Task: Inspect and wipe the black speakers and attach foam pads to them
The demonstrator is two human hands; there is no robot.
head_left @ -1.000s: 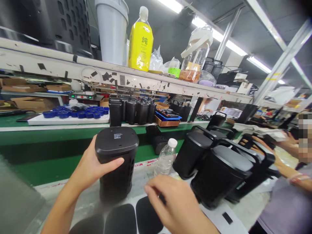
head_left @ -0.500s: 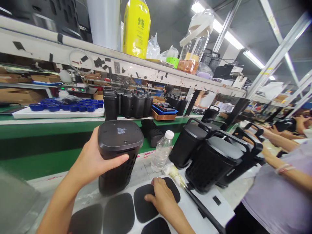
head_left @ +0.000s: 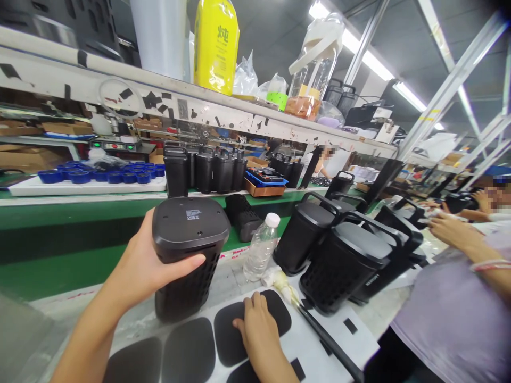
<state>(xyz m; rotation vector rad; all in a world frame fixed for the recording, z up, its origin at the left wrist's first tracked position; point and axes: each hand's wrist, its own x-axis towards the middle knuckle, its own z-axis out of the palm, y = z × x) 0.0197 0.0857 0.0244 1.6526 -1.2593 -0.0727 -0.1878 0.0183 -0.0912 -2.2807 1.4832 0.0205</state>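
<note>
My left hand (head_left: 146,260) is wrapped round a black portable device (head_left: 191,223) with perforated sides, thumb across its front. Its flat face, with screw holes and a small printed label, points up; no handle shows on it. On the white sheet lie several rounded-square black pads (head_left: 189,346). My right hand (head_left: 259,324) rests on the sheet over the edge of a pad (head_left: 229,335), fingers bent down and thumb held apart to the left. Its fingertips touch around where two pads meet, and I cannot see anything lifted.
A clear bottle (head_left: 261,250) with a white cap stands beyond the pads. Right of it are several black devices with handles (head_left: 343,266) and a black rod (head_left: 327,340). Another device (head_left: 243,218) lies on the green surface. A co-worker's hand (head_left: 451,229) is at far right.
My right hand has shifted slightly on the pads, its fingers pointing more straight ahead. My left hand keeps its hold on the device. The co-worker's arms at right have moved. The view has turned slightly.
</note>
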